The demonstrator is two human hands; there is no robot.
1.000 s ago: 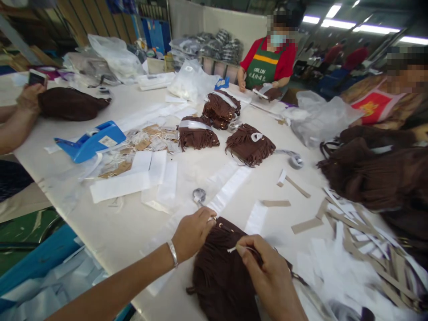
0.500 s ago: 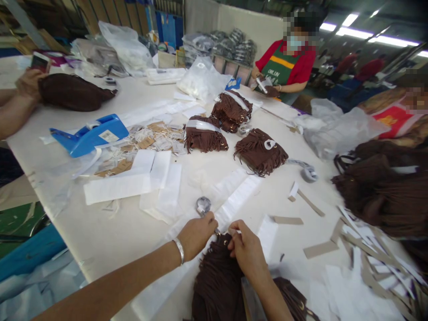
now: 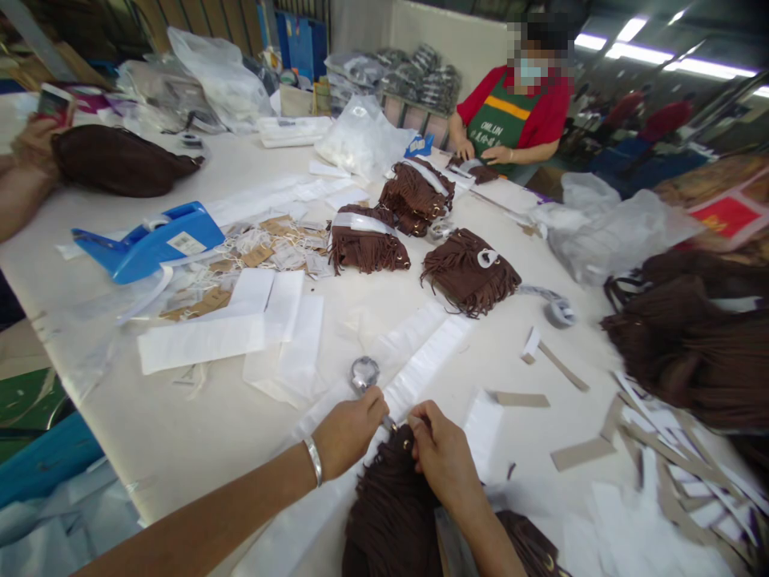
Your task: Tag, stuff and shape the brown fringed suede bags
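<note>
A dark brown fringed bag (image 3: 390,513) lies at the near edge of the white table (image 3: 198,425), right under me. My left hand (image 3: 348,429) is closed on the bag's top edge, a silver bangle on its wrist. My right hand (image 3: 441,453) pinches the same top edge beside a small metal fitting, fingers curled. A metal ring clip (image 3: 364,373) lies just beyond my left hand, on a strip of white paper (image 3: 420,361).
Three folded fringed bags (image 3: 472,272) lie mid-table, with a blue tape dispenser (image 3: 150,240), tags and paper sheets to the left. Brown bags pile at the right, above card strips (image 3: 661,449). A person in a green apron works at the far side; another's hand holds a phone far left.
My right hand moved up from the bag's middle to its top edge, close to my left hand. The bag's top is now bunched between both hands. The view shifted slightly.
</note>
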